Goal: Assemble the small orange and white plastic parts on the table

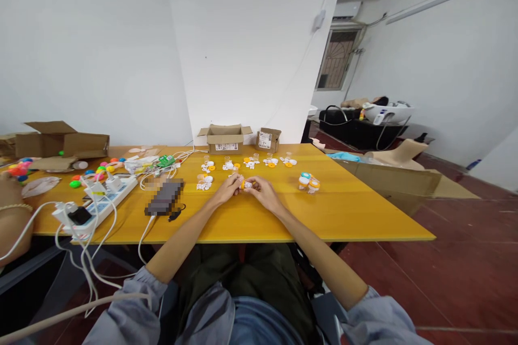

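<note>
My left hand (229, 187) and my right hand (260, 188) meet over the middle of the yellow table (343, 215). Both pinch a small orange and white part (246, 185) held between their fingertips. Just beyond them lie several small white and orange caps and little clear vials (249, 162) in loose groups. To the right of my right hand stand small capped bottles (308, 182), one with a teal lid, one with an orange lid.
A power strip (101, 202) with plugs and white cables lies at the left, a dark blurred device (164, 198) beside it. Coloured balls (97, 171) and cardboard boxes (225, 139) sit along the back edge. More cardboard (396, 175) lies past the table's right end.
</note>
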### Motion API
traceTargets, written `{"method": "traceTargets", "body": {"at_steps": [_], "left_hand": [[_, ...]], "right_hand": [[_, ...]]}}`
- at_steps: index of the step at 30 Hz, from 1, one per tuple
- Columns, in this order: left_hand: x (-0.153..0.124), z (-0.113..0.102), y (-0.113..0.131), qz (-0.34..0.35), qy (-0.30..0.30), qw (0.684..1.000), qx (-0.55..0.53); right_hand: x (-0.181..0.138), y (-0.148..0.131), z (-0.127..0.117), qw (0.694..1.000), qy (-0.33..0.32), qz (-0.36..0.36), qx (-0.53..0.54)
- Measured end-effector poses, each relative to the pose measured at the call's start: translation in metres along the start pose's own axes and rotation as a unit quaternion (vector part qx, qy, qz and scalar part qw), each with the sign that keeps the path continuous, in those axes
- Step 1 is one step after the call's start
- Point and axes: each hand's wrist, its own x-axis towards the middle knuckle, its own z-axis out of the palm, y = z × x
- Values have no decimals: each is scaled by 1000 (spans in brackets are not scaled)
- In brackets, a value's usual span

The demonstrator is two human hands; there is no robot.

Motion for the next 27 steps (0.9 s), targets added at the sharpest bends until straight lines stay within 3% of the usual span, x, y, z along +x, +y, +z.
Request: {"method": "traceTargets", "body": {"at_steps": [7,21,27], "left_hand": [[2,-1,-2,9,-10,1000,-11],[1,-1,0,-24,-4,1000,5],[1,-1,0,-15,6,1000,6]], "right_hand": [[-1,3,3,999,-26,23,19],[-8,-10,0,992,3,-20,-121],[-5,-11,2,993,-5,58,-99]]}}
